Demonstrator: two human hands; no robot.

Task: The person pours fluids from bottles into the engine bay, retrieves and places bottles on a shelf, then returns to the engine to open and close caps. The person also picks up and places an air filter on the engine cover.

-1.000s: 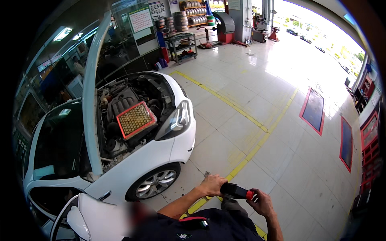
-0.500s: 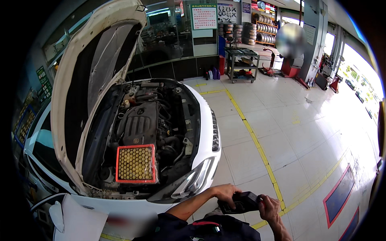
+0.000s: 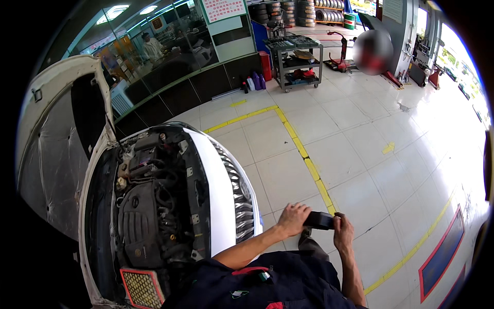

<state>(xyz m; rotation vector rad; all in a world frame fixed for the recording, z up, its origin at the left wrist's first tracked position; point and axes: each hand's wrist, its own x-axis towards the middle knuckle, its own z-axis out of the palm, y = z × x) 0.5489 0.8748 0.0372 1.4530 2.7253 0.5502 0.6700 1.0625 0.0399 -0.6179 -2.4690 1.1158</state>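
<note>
Between my two hands, in front of my body, is a black box-shaped part [image 3: 320, 221], whose exact kind I cannot make out. My left hand [image 3: 294, 219] grips its left end, fingers curled over the top. At its right end, my right hand [image 3: 342, 230] is closed on the edge. To my left stands a white car with its hood [image 3: 49, 154] raised and its engine cover [image 3: 138, 219] exposed. An air filter [image 3: 142, 287] with an orange-red frame and yellowish honeycomb face rests at the near end of the engine bay.
The car's front grille [image 3: 243, 198] lies to the left of my hands. Yellow tape [image 3: 303, 152] marks the tiled floor. Farther off stand a grey tool cart [image 3: 296, 62], several bottles [image 3: 254, 81] by the wall and a red floor jack [image 3: 339, 62]. A red-edged blue panel [image 3: 442, 255] is at right.
My view has turned rightward, so the car and the air filter sit farther left and lower. My hands still hold the black part, which now shows a different side.
</note>
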